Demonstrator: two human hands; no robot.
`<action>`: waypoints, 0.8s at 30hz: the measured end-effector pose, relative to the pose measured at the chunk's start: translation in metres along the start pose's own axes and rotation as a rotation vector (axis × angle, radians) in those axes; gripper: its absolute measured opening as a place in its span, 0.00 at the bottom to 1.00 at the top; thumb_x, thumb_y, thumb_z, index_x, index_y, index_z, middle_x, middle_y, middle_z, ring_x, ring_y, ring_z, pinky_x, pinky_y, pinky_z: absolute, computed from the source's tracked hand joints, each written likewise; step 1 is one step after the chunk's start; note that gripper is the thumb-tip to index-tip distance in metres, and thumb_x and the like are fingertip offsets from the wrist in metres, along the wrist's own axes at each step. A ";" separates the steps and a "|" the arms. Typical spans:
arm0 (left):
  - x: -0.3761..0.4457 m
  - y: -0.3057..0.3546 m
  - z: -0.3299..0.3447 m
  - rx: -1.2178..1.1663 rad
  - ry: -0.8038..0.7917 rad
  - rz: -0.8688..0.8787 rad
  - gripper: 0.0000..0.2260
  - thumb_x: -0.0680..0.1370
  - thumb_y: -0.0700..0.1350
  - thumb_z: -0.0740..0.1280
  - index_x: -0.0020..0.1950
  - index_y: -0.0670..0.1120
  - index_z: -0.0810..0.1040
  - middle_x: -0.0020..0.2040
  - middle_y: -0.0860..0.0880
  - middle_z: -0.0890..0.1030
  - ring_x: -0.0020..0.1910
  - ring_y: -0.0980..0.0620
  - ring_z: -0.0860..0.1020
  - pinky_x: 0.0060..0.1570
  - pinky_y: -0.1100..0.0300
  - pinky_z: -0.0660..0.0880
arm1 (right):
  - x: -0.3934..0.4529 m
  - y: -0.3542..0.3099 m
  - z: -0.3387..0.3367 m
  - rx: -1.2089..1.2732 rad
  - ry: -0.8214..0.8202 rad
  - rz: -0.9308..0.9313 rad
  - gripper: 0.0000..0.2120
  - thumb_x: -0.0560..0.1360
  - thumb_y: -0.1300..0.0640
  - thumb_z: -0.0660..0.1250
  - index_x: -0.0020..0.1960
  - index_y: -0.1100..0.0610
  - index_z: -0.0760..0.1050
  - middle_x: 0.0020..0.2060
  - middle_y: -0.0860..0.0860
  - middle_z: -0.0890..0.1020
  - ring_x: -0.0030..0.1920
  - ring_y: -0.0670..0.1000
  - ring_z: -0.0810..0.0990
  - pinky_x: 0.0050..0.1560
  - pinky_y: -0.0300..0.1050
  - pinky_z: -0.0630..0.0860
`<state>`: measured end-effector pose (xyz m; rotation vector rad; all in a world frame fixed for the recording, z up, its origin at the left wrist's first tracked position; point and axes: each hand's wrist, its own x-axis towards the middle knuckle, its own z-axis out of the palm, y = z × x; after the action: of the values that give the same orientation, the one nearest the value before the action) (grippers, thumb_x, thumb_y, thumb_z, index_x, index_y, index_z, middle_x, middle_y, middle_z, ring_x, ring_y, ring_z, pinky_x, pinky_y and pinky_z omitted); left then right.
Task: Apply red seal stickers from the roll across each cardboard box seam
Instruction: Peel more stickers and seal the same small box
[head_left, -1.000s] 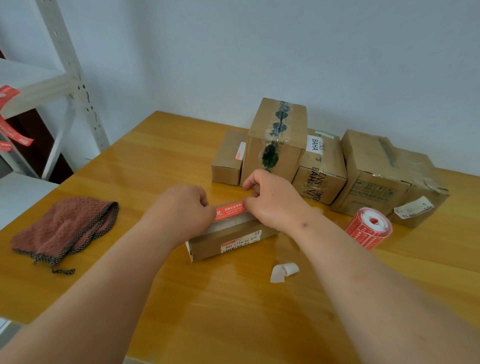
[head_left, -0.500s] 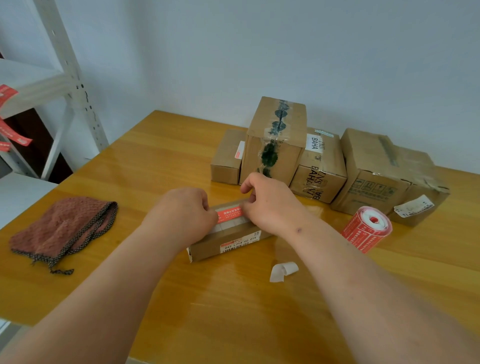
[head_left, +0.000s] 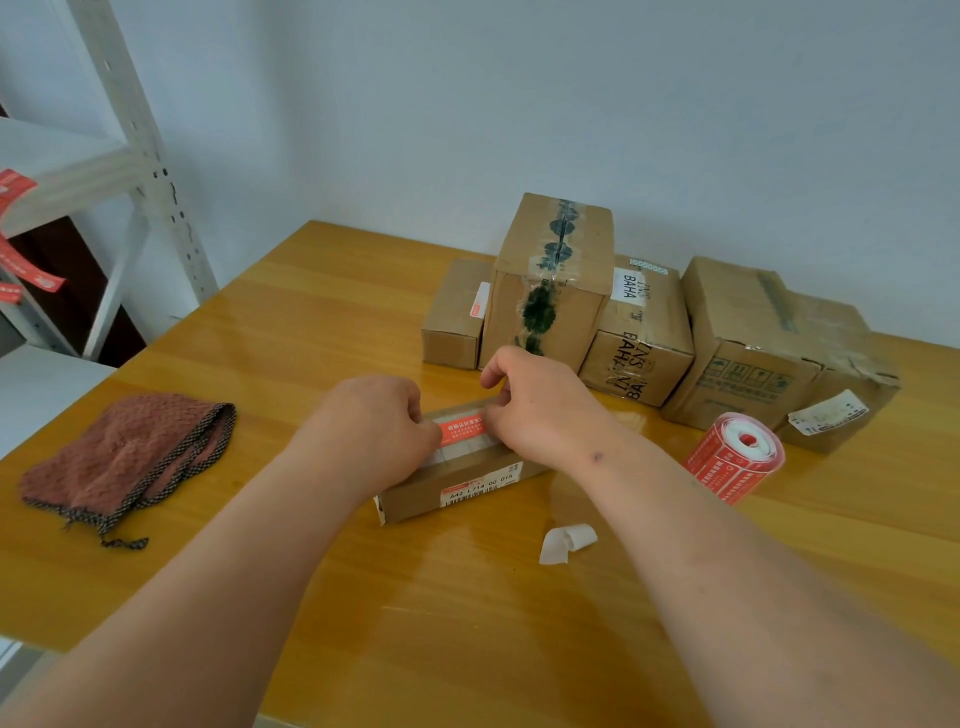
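A small flat cardboard box lies in the middle of the wooden table. A red seal sticker stretches across its top. My left hand pinches the sticker's left end and my right hand pinches its right end, both resting on the box top. The roll of red seal stickers lies on its side to the right of my right forearm.
Several taped cardboard boxes stand in a row at the back by the wall. A brown cloth lies at the left. A curled scrap of white backing paper sits near the box. A metal shelf with red stickers stands at left.
The sticker has come down from just above the box onto its top. Both hands lowered slightly with it.
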<state>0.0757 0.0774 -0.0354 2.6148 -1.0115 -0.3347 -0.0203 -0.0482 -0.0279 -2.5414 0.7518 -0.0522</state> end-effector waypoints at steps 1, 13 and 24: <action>0.000 0.000 0.000 0.000 0.002 0.003 0.07 0.75 0.51 0.64 0.40 0.51 0.74 0.39 0.51 0.76 0.38 0.54 0.73 0.30 0.60 0.67 | 0.000 0.000 -0.001 0.004 -0.004 0.001 0.11 0.75 0.55 0.66 0.55 0.47 0.69 0.43 0.43 0.72 0.51 0.50 0.76 0.58 0.55 0.74; 0.004 -0.001 0.004 0.005 0.003 -0.011 0.07 0.74 0.51 0.65 0.38 0.51 0.73 0.38 0.51 0.75 0.37 0.54 0.72 0.29 0.60 0.66 | -0.001 -0.002 -0.001 -0.040 -0.018 -0.011 0.11 0.74 0.56 0.66 0.55 0.48 0.70 0.41 0.43 0.72 0.50 0.50 0.75 0.58 0.55 0.73; 0.002 -0.010 0.006 -0.088 0.060 0.022 0.03 0.74 0.47 0.65 0.42 0.50 0.72 0.41 0.52 0.76 0.39 0.54 0.73 0.31 0.59 0.67 | 0.005 0.018 0.000 -0.043 0.087 0.064 0.10 0.73 0.53 0.66 0.54 0.47 0.72 0.52 0.48 0.70 0.56 0.51 0.71 0.58 0.50 0.72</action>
<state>0.0813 0.0821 -0.0448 2.5178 -0.9829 -0.2872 -0.0255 -0.0641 -0.0368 -2.5678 0.8767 -0.1269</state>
